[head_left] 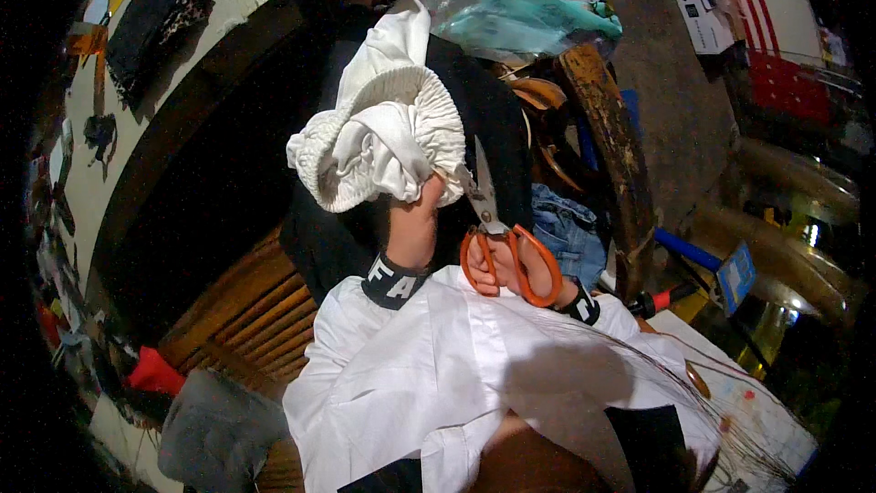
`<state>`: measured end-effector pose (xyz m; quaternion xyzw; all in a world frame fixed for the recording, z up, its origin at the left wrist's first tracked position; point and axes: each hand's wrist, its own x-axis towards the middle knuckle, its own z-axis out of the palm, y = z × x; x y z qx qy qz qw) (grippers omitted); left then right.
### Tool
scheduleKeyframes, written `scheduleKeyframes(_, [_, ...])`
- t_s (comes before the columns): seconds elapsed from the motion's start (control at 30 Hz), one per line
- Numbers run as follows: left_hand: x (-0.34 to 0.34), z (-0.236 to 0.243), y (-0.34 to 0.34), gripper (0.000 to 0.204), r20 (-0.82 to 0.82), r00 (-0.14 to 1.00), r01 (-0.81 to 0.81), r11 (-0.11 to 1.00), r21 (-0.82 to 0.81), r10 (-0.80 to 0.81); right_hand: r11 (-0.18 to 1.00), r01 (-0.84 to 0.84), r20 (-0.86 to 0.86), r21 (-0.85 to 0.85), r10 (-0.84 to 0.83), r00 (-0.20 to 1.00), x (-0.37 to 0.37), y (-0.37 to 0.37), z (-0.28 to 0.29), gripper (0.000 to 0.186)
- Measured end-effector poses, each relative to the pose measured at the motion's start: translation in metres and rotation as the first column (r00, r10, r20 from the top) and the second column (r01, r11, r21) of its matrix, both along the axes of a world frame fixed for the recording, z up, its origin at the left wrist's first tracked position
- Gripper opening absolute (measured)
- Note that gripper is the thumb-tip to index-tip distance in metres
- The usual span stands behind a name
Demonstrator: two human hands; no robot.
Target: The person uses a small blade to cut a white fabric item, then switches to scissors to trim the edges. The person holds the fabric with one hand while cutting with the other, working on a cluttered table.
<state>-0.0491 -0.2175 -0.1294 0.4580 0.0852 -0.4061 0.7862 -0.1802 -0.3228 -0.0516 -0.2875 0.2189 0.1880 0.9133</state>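
A white garment [379,141] with a gathered, elastic-looking band hangs bunched in front of me. My left hand [431,194] grips it from below, and the folds hide most of the fingers. In my right hand [502,267] is a pair of large scissors [491,217] with orange handle loops. Their metal blades point up and away from me, beside the right edge of the band. Whether the blade tips touch the cloth I cannot tell. Both my wrists carry black bands with white lettering over white sleeves.
At the left a curved pale table [233,32] bears a dark cloth [155,27]. Plastic-wrapped, greenish goods [511,14] lie beyond the garment. A worn wooden chair part [607,146] and blue denim [566,233] are at the right. A slatted wooden seat [246,310] sits lower left.
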Motion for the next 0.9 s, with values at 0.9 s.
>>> scheduleKeyframes(0.9, [0.008,0.002,0.022,0.017,0.747,0.401,0.147,0.842,0.519,-0.53,0.984,0.108,0.0,-0.142,-0.109,0.994,0.028,-0.012,-0.016,0.061])
